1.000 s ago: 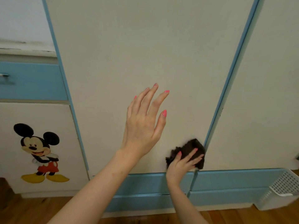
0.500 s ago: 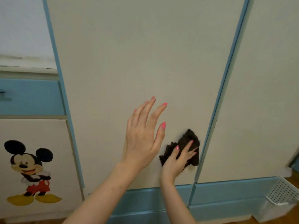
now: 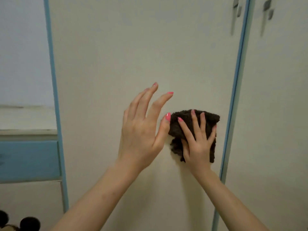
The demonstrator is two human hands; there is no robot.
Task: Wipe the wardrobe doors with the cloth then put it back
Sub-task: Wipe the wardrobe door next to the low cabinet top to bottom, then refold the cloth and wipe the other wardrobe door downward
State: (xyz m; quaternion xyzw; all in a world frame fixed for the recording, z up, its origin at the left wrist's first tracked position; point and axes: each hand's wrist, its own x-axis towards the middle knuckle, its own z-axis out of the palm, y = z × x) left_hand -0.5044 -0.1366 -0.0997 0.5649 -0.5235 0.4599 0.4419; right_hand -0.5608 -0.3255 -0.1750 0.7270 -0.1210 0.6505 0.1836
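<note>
A person's right hand [image 3: 197,140], fingers spread flat, presses a crumpled dark brown cloth [image 3: 193,130] against the cream wardrobe door [image 3: 133,47] right of centre frame, close to the blue strip [image 3: 236,80] dividing it from the neighbouring door [image 3: 280,114], while the left hand [image 3: 143,129] is raised beside it, empty, fingers extended and loosely parted, its thumb tip overlapping the cloth's left edge. Two blurred grey handles [image 3: 235,14] sit at upper right; a blue drawer front [image 3: 28,160] at lower left, with black cartoon ears [image 3: 29,223] at the bottom-left corner; no readable writing.
</note>
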